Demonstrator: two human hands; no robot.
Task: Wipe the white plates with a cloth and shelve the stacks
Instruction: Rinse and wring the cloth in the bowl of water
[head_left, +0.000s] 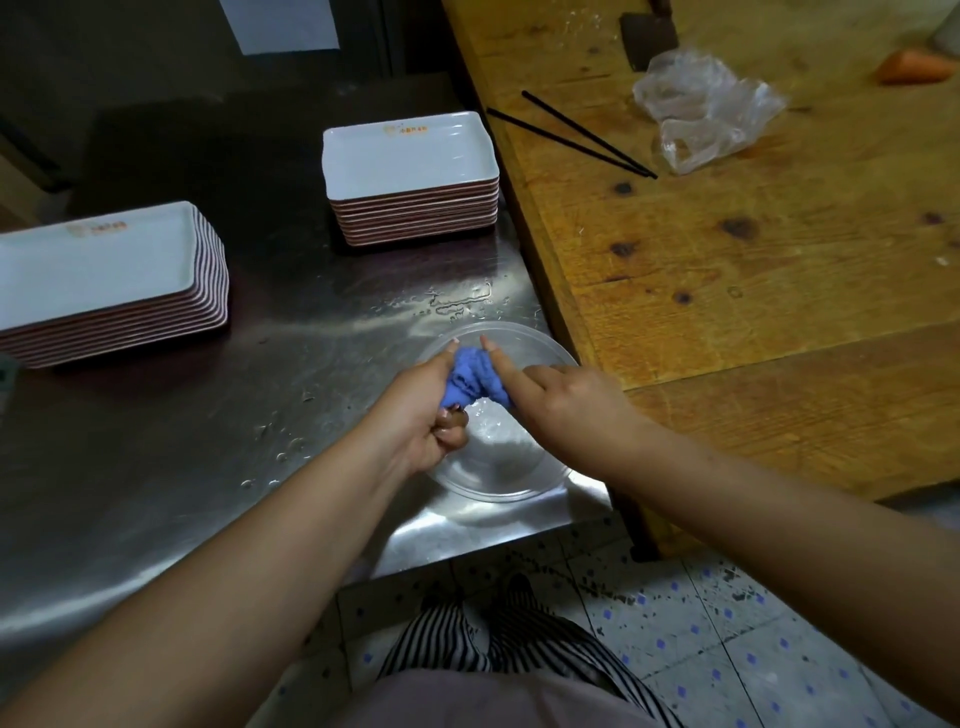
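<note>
While both hands bunch the blue cloth (475, 378) above the clear bowl (498, 462) on the steel table (208, 457), the left hand (428, 415) grips one end with curled fingers and the right hand (563, 402) holds the other, forefinger straight. Wringing is best kept over the bowl so drips miss the two stacks of white plates, the far stack (410, 174) and the left stack (104, 275), which stand well apart from the hands.

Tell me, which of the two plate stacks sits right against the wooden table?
The far stack, straight ahead beside the wooden table. The other stack stands apart at the left edge of view on the steel counter.
</note>
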